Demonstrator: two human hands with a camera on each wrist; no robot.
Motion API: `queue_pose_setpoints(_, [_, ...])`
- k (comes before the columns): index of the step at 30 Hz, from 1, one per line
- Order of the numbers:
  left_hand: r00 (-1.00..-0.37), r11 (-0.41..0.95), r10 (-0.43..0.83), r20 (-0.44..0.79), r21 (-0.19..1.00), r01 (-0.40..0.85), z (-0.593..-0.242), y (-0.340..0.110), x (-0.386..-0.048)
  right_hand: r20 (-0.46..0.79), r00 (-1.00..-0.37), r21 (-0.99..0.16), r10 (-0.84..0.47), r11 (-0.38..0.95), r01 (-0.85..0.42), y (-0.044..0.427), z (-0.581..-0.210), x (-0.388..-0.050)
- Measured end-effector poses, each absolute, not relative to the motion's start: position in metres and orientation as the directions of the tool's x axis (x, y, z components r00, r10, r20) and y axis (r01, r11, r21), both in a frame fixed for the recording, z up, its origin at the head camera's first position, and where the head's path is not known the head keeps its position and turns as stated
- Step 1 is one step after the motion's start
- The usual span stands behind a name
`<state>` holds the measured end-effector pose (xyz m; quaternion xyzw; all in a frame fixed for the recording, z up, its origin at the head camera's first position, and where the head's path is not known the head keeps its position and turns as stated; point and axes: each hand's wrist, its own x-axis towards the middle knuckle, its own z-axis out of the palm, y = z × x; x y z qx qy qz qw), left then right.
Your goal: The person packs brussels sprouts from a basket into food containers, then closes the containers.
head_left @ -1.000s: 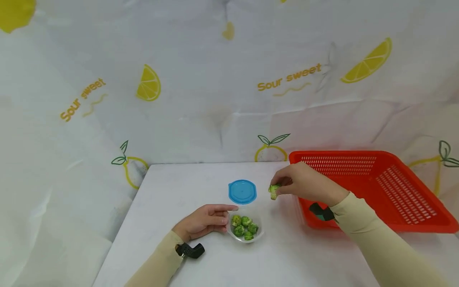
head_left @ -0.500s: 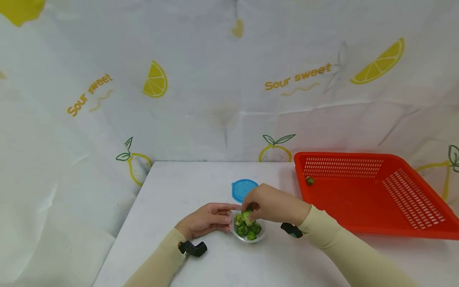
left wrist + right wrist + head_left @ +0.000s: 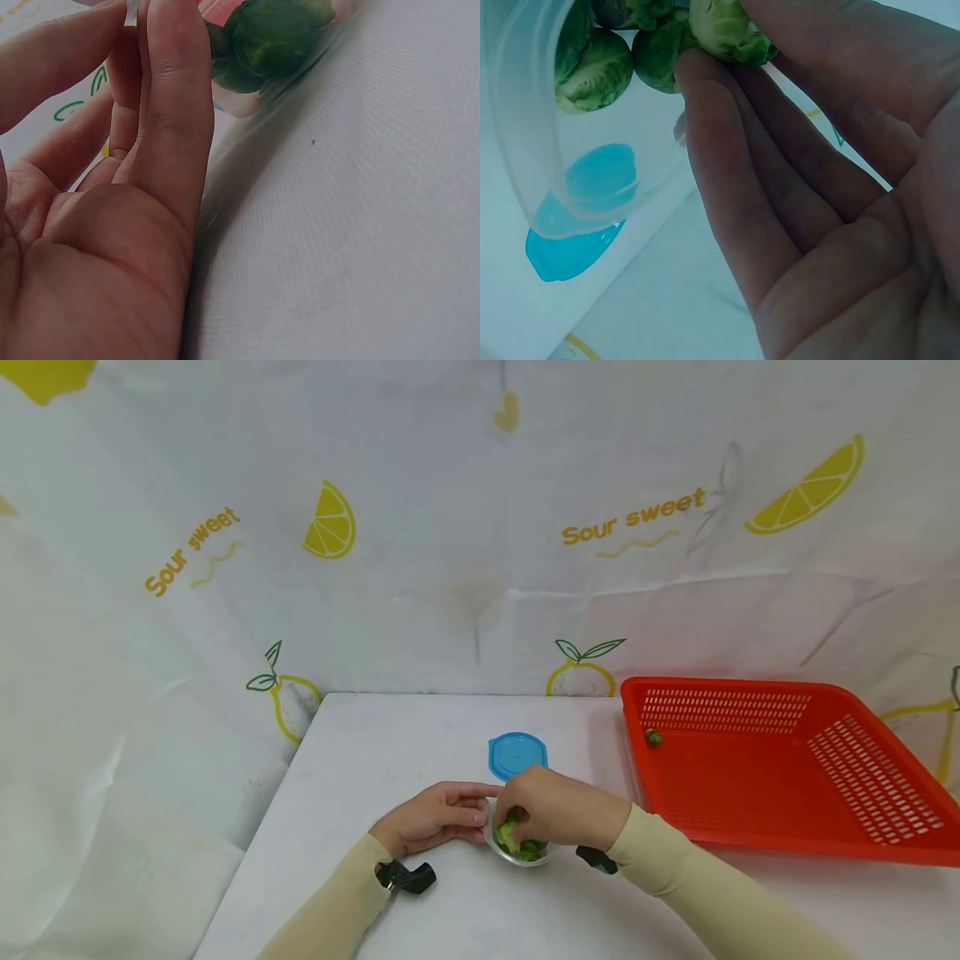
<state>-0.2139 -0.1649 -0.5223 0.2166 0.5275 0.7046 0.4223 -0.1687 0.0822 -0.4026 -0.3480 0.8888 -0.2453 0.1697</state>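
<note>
In the head view, a small clear container point(image 3: 519, 862) with green Brussels sprouts point(image 3: 531, 850) inside stands on the table. My left hand point(image 3: 435, 817) holds its left rim between thumb and fingers; the left wrist view shows that hand point(image 3: 127, 225) beside sprouts point(image 3: 270, 41) behind clear plastic. Over the container, my right hand point(image 3: 558, 810) pinches a light green sprout point(image 3: 507, 835). In the right wrist view, this sprout point(image 3: 724, 34) sits between the thumb and fingers of my right hand point(image 3: 802, 180), against other sprouts point(image 3: 604, 71). The right hand partly hides the container's contents in the head view.
A blue lid point(image 3: 517, 753) lies on the white table point(image 3: 375, 743) just behind the container. At the right stands a large red perforated basket point(image 3: 735, 785), with one small sprout point(image 3: 653, 738) in its back left corner. A lemon-printed sheet point(image 3: 420, 527) hangs behind.
My right hand has moved left from the basket's edge to the container and lowered, carrying the sprout. The left hand has stayed at the container's rim. The head view has shifted slightly.
</note>
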Motion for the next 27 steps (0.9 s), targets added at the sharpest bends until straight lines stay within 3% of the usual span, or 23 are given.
queue_pose_setpoints(17, [-0.549,-0.058,0.821,-0.156,0.934,-0.353,-0.516,-0.158,-0.220,-0.130,-0.722,-0.569,-0.679,0.648,-0.507,0.091,-0.399,-0.167])
queue_pose_setpoints(27, [-0.567,-0.028,0.801,-0.195,0.933,-0.360,-0.523,-0.163,-0.214,-0.056,-0.785,-0.518,-0.617,0.690,-0.506,0.141,-0.378,-0.178])
